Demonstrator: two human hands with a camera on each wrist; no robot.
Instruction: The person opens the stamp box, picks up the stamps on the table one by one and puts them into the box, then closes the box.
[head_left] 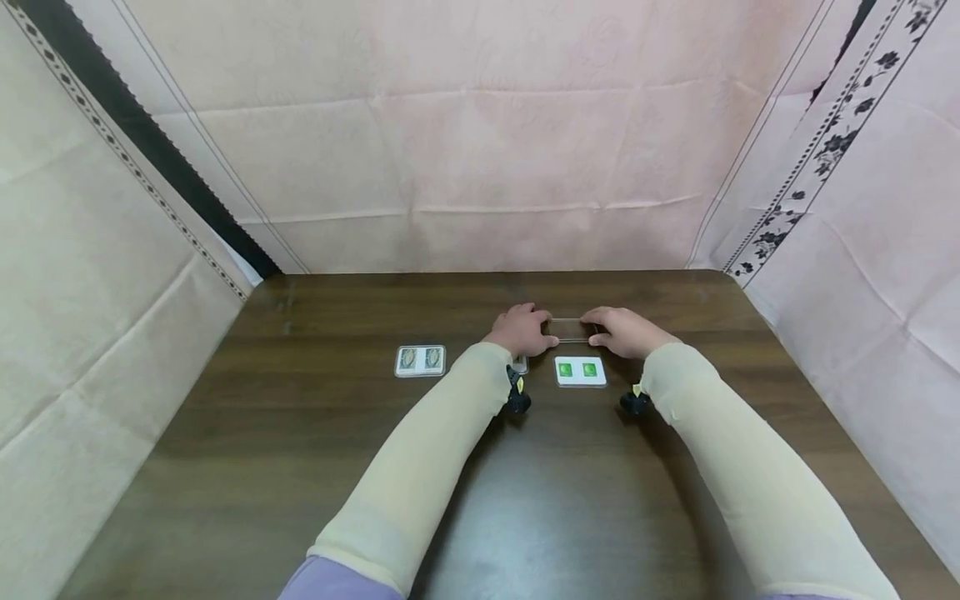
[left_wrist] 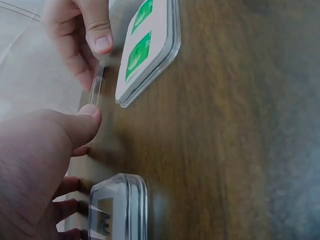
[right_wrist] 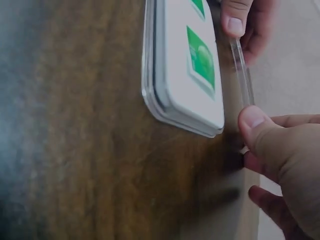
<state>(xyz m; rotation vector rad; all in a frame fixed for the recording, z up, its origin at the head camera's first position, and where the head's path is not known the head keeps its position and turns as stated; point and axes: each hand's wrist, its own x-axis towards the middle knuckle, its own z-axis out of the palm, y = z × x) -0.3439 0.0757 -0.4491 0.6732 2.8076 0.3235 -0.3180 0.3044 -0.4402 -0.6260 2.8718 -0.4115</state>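
Between both hands a clear plastic cover (head_left: 570, 330) is held by its two ends, just beyond a flat white case (head_left: 581, 372) with two green pictures on top. My left hand (head_left: 522, 330) pinches the cover's left end between thumb and fingers. At the other end, my right hand (head_left: 628, 331) grips it the same way. In the left wrist view the cover appears edge-on as a thin clear strip, close to the green-pictured case. A second clear-lidded case (left_wrist: 112, 210) lies below the left hand; the left wrist hides most of it in the head view.
Farther left on the brown wooden table (head_left: 300, 433) lies another case (head_left: 420, 361) with two dark oval pictures. Pale cloth sheets (head_left: 480, 167) hang behind the table and along both sides. Each wrist wears a small black camera.
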